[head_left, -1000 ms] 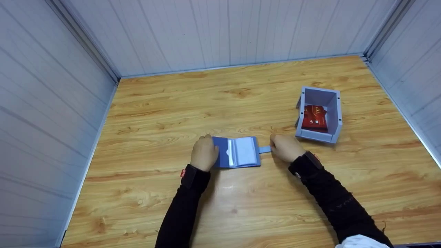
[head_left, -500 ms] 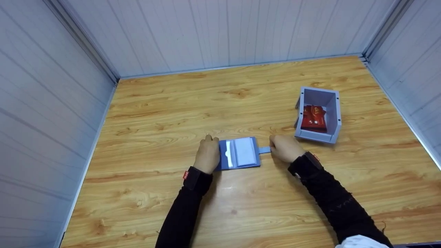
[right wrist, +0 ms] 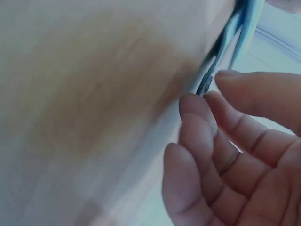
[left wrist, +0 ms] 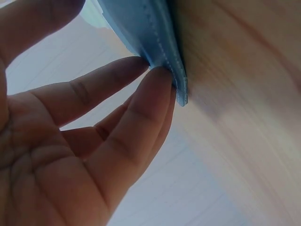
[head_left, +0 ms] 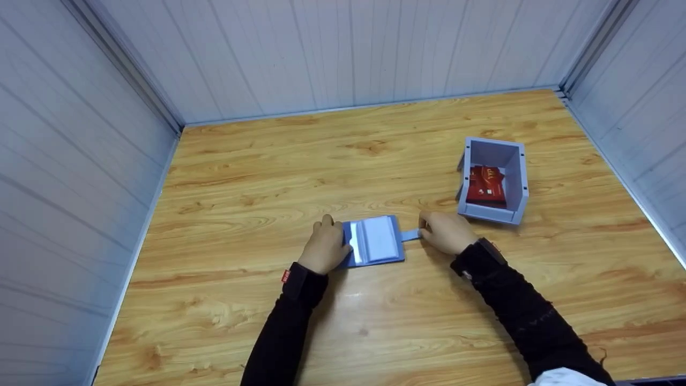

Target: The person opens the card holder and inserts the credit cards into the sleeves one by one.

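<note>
A blue card holder (head_left: pixel 381 239) lies unfolded on the wooden table, its clear sleeves facing up and its strap (head_left: pixel 410 235) pointing right. My left hand (head_left: pixel 325 246) is at the left cover. In the left wrist view, fairly extended fingers (left wrist: pixel 134 110) touch the stitched cover edge (left wrist: pixel 162 47), with the thumb spread apart from them. My right hand (head_left: pixel 447 231) pinches the strap's end. In the right wrist view, the strap tip (right wrist: pixel 205 84) with its small snap sits between the thumb and curled fingers (right wrist: pixel 200 122).
A grey open-front bin (head_left: pixel 493 214) stands to the right, beyond my right hand. Red cards (head_left: pixel 485 187) marked VIP lie inside it. White panel walls (head_left: pixel 321 53) border the table (head_left: pixel 241 177) at the back and both sides.
My left hand has shifted slightly right over the left cover, and its thumb now shows on the inner side. My right hand stays at the strap, its fingers slightly less tightly curled.
</note>
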The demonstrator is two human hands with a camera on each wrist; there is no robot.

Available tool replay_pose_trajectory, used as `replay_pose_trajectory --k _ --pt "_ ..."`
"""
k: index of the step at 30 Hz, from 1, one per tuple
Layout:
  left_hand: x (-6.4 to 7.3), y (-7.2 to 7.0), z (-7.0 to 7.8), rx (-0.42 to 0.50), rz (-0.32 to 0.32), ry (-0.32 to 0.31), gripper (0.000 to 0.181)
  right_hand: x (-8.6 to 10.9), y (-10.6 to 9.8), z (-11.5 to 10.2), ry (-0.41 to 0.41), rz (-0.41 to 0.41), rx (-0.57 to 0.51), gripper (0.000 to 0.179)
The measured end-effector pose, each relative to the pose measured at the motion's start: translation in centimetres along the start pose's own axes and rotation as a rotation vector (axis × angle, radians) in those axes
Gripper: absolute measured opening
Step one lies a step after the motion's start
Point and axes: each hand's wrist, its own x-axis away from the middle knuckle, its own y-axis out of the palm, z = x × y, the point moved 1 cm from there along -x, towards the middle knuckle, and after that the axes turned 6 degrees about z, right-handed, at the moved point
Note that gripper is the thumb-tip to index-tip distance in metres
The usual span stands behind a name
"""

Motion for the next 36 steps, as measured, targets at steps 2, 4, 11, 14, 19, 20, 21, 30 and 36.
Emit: replay_pose_trajectory --k 2,4,11,14,19,20,21,30,36 --pt "0.0 0.1 0.0 -0.006 0.004 0.006 0.037 0.1 -0.6 0.0 0.003 0.041 -0.005 0.009" --pt "-0.1 0.2 -0.1 -0.011 0.005 0.006 0.037 0.1 -1.4 0.0 0.011 0.095 -0.020 0.012" --pt "-0.1 0.3 -0.1 -0.012 -0.022 -0.014 0.039 -0.1 -5.5 1.1 0.086 0.299 -0.102 0.031" --pt "-0.1 0.4 -0.1 -0.016 -0.020 -0.018 0.039 -0.5 -7.2 1.9 0.119 0.355 -0.127 0.039" --pt "-0.1 0.4 -0.1 -0.010 -0.013 -0.019 0.038 -1.6 -9.4 3.7 0.185 0.415 -0.154 0.049" --pt "-0.1 0.4 -0.1 -0.010 -0.011 -0.019 0.038 -1.9 -9.6 4.1 0.205 0.421 -0.159 0.050" --pt "-0.2 0.3 -0.2 -0.011 -0.008 -0.017 0.038 -2.2 -9.9 4.5 0.224 0.418 -0.161 0.051" --pt "0.0 0.4 -0.2 -0.018 0.015 0.001 0.037 -4.9 -10.2 8.5 0.408 0.213 -0.057 0.053" --pt "0.0 0.3 -0.3 -0.019 0.001 -0.003 0.038 -5.4 -9.6 10.1 0.427 0.081 0.014 0.051"
